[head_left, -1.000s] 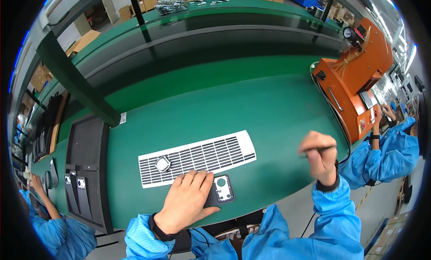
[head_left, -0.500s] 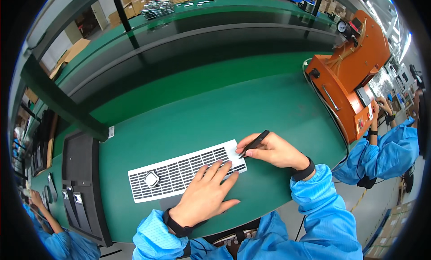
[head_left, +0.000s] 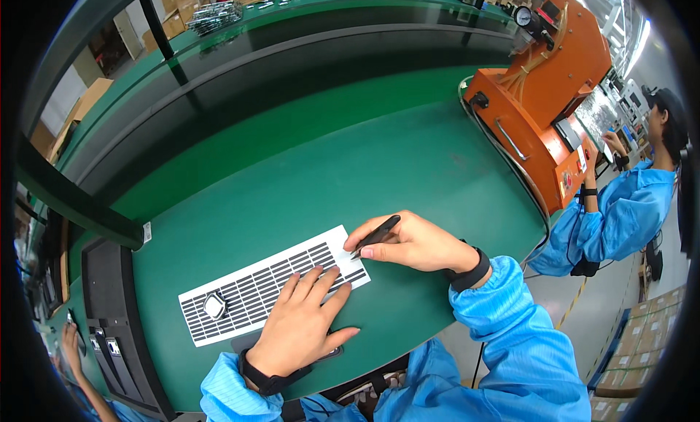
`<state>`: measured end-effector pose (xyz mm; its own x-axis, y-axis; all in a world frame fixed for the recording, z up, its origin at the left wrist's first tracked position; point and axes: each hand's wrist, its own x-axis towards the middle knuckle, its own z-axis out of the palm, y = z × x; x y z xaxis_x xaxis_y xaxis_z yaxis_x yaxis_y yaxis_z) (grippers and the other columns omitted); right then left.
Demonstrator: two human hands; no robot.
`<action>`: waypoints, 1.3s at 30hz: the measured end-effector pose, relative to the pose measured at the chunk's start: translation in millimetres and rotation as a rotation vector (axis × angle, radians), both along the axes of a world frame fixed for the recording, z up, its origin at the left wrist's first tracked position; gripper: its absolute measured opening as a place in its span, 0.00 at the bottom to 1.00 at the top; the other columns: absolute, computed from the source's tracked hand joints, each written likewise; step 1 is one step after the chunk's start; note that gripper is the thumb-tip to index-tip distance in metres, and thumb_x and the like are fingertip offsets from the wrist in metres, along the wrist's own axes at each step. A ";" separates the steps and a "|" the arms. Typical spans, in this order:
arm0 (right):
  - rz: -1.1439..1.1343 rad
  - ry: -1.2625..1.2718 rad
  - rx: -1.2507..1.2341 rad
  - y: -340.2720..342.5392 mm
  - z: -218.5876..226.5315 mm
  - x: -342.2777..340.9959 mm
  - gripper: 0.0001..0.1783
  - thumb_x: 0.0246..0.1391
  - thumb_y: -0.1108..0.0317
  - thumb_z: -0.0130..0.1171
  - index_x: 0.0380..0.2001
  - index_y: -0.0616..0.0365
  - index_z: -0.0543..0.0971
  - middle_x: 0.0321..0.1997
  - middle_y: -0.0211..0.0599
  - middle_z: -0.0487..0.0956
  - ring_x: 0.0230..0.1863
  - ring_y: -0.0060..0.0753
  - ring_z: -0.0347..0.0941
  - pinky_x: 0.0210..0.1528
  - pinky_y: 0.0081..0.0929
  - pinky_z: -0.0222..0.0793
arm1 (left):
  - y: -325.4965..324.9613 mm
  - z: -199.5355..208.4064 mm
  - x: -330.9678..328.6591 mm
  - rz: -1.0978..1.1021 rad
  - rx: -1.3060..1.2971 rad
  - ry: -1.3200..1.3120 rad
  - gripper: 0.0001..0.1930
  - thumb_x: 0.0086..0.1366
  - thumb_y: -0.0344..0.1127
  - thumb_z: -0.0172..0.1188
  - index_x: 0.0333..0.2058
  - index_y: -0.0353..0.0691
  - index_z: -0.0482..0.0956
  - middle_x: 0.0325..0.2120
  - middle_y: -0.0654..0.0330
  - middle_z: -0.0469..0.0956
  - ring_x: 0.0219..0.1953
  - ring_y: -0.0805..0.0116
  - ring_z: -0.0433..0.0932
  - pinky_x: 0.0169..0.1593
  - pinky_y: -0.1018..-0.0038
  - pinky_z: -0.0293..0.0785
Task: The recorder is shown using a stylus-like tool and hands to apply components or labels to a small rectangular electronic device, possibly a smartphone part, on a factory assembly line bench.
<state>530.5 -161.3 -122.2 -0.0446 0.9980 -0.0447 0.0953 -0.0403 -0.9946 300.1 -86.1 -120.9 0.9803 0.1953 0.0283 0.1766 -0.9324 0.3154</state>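
A white sheet (head_left: 191, 316) with rows of black strips lies slantwise on the green table. My left hand (head_left: 306, 321) rests flat on its near edge, fingers spread. In my right hand (head_left: 415, 241) a pair of black tweezers (head_left: 380, 230) is pinched, tips pointing down at the bare right end of the sheet, among the last strips. Whether the tips grip a strip is too small to tell. A small squarish white-and-black piece (head_left: 215, 305) sits on the sheet's left part. Partly under my left hand and wrist lies a dark flat object (head_left: 246, 341).
An orange machine (head_left: 543, 94) with a gauge and cables stands at the right table edge. Left is a black tray (head_left: 109, 276) holding dark strip-like parts. A black post (head_left: 80, 199) rises behind it. Beyond the machine a person in blue (head_left: 620, 218) works; another's hand shows far left.
The whole view has shifted, so the sheet and both hands appear further left. The tweezers stay at the sheet's right end, and my left hand keeps lying on the sheet.
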 end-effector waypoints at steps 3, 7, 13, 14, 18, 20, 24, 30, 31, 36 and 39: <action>0.004 -0.001 0.008 2.4 -3.2 -1.3 0.14 0.58 0.71 0.57 0.45 0.66 0.78 0.42 0.38 0.80 0.42 0.25 0.74 0.48 0.24 0.69 | -0.6 -1.7 -2.7 0.008 0.000 -0.011 0.30 0.53 0.51 0.65 0.51 0.40 0.73 0.55 0.50 0.67 0.58 0.48 0.64 0.60 0.55 0.59; -0.062 -0.030 0.024 1.5 -8.1 -7.6 0.13 0.58 0.71 0.56 0.44 0.66 0.78 0.40 0.38 0.80 0.41 0.24 0.74 0.46 0.24 0.70 | -1.3 -3.6 -1.8 0.000 -0.004 -0.037 0.30 0.53 0.51 0.65 0.51 0.40 0.73 0.55 0.50 0.67 0.58 0.48 0.64 0.60 0.55 0.59; -0.167 0.179 0.123 4.2 -30.8 -32.5 0.11 0.58 0.73 0.56 0.43 0.65 0.77 0.45 0.38 0.78 0.44 0.24 0.73 0.48 0.24 0.71 | -2.7 -4.2 6.1 -0.033 -0.033 -0.029 0.30 0.54 0.50 0.63 0.50 0.37 0.73 0.54 0.49 0.68 0.59 0.49 0.63 0.61 0.53 0.58; -0.128 0.228 0.132 10.1 -35.7 -35.3 0.11 0.59 0.72 0.55 0.43 0.65 0.77 0.45 0.38 0.78 0.44 0.23 0.73 0.47 0.23 0.72 | -3.0 -5.1 1.4 -0.017 -0.022 -0.029 0.31 0.52 0.51 0.64 0.50 0.37 0.73 0.54 0.48 0.67 0.59 0.48 0.63 0.60 0.52 0.58; -0.116 0.564 0.014 21.8 -42.8 -38.9 0.14 0.62 0.65 0.53 0.46 0.62 0.74 0.45 0.39 0.78 0.42 0.25 0.76 0.44 0.23 0.75 | -5.1 -1.7 -8.6 0.002 0.024 -0.026 0.33 0.47 0.48 0.68 0.49 0.35 0.74 0.54 0.46 0.68 0.57 0.44 0.63 0.60 0.55 0.59; -0.169 0.644 -0.004 22.2 -48.6 -31.8 0.15 0.63 0.63 0.52 0.48 0.60 0.72 0.47 0.40 0.78 0.43 0.27 0.77 0.45 0.25 0.76 | -5.5 -0.6 -7.9 -0.044 0.023 -0.068 0.36 0.51 0.43 0.68 0.57 0.35 0.66 0.55 0.45 0.67 0.59 0.45 0.63 0.59 0.55 0.60; -0.224 1.092 0.104 22.3 -58.7 -19.2 0.15 0.63 0.63 0.50 0.49 0.58 0.71 0.49 0.43 0.77 0.46 0.31 0.78 0.47 0.27 0.77 | -5.3 -1.8 -1.7 -0.030 -0.010 -0.018 0.31 0.54 0.44 0.64 0.54 0.34 0.69 0.57 0.44 0.65 0.59 0.43 0.62 0.61 0.55 0.56; -0.267 0.957 0.103 29.4 -53.1 -18.9 0.16 0.63 0.63 0.51 0.50 0.60 0.71 0.49 0.44 0.77 0.45 0.32 0.78 0.47 0.27 0.76 | -5.2 -3.9 -7.3 -0.004 0.043 -0.109 0.24 0.55 0.41 0.63 0.48 0.34 0.73 0.51 0.45 0.71 0.52 0.46 0.70 0.59 0.53 0.60; -0.271 0.733 0.097 26.6 -48.1 -13.9 0.16 0.62 0.64 0.52 0.49 0.61 0.72 0.47 0.42 0.78 0.44 0.30 0.78 0.46 0.26 0.76 | -4.5 -5.3 -9.4 -0.009 0.052 -0.075 0.29 0.51 0.45 0.66 0.49 0.35 0.73 0.52 0.45 0.69 0.54 0.45 0.67 0.59 0.54 0.60; -0.258 0.289 0.095 -2.1 -55.3 32.3 0.14 0.60 0.72 0.54 0.49 0.65 0.73 0.45 0.43 0.79 0.42 0.29 0.77 0.45 0.26 0.75 | -3.0 -7.5 3.3 -0.043 0.020 -0.047 0.31 0.51 0.49 0.66 0.50 0.37 0.74 0.55 0.48 0.67 0.57 0.46 0.65 0.60 0.54 0.60; -0.217 0.264 0.065 -9.5 -48.9 27.4 0.13 0.57 0.76 0.55 0.46 0.65 0.75 0.46 0.41 0.79 0.44 0.29 0.76 0.48 0.25 0.74 | -3.8 -5.2 -0.9 -0.016 0.033 -0.003 0.31 0.54 0.51 0.64 0.52 0.40 0.72 0.56 0.50 0.66 0.59 0.48 0.64 0.61 0.54 0.60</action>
<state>557.9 -170.8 -171.1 0.1671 0.9859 0.0037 -0.1693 0.0324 -0.9850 299.1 -89.9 -126.1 0.9832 0.1785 0.0376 0.1607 -0.9449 0.2853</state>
